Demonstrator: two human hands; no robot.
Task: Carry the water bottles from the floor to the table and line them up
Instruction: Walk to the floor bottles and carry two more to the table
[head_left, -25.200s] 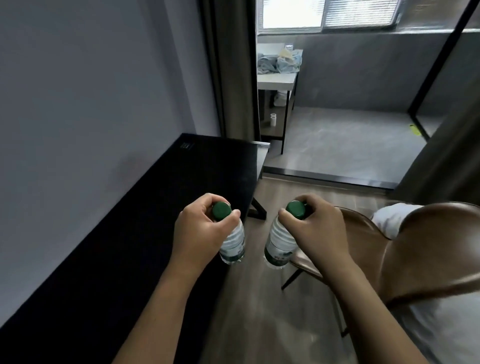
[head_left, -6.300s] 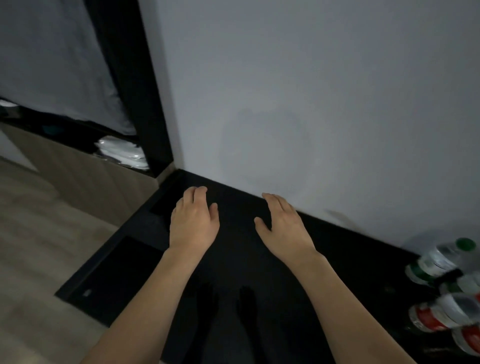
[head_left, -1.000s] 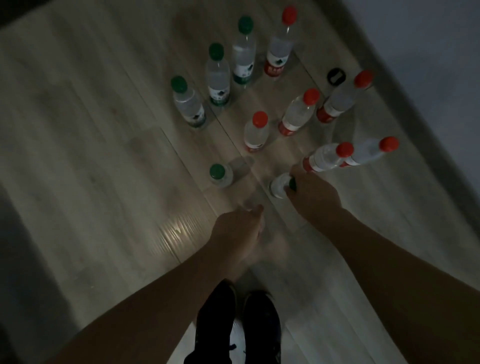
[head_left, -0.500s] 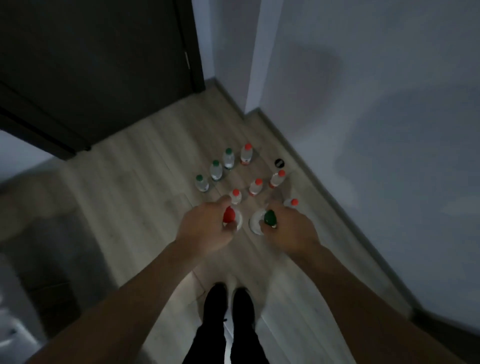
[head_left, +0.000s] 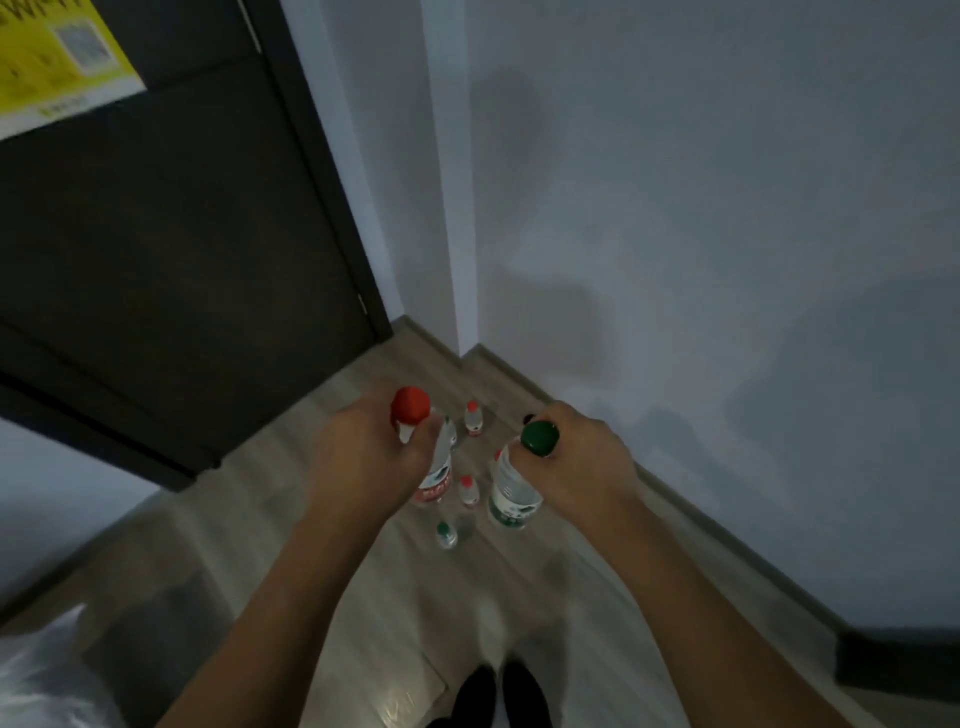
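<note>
My left hand (head_left: 363, 457) grips a red-capped water bottle (head_left: 434, 478) by its neck, lifted well above the floor. My right hand (head_left: 576, 467) grips a green-capped water bottle (head_left: 511, 493) the same way, at about the same height. Far below, between and behind the two held bottles, several more bottles stand on the wooden floor: a red-capped one (head_left: 472, 418) furthest off, another red-capped one (head_left: 467, 491) in the middle, and a green-capped one (head_left: 445, 535) nearest. Others are partly hidden behind my hands. The table is out of sight.
A dark door (head_left: 171, 270) with a yellow notice (head_left: 52, 57) stands on the left. A grey wall (head_left: 701, 260) and its skirting run along the right. My dark shoes (head_left: 498, 696) show at the bottom, something white (head_left: 36, 670) at the lower left.
A second ago my right hand was on a green-capped bottle on the floor and my left was empty. Both hands now hold bottles raised high, and the view has risen away from the floor.
</note>
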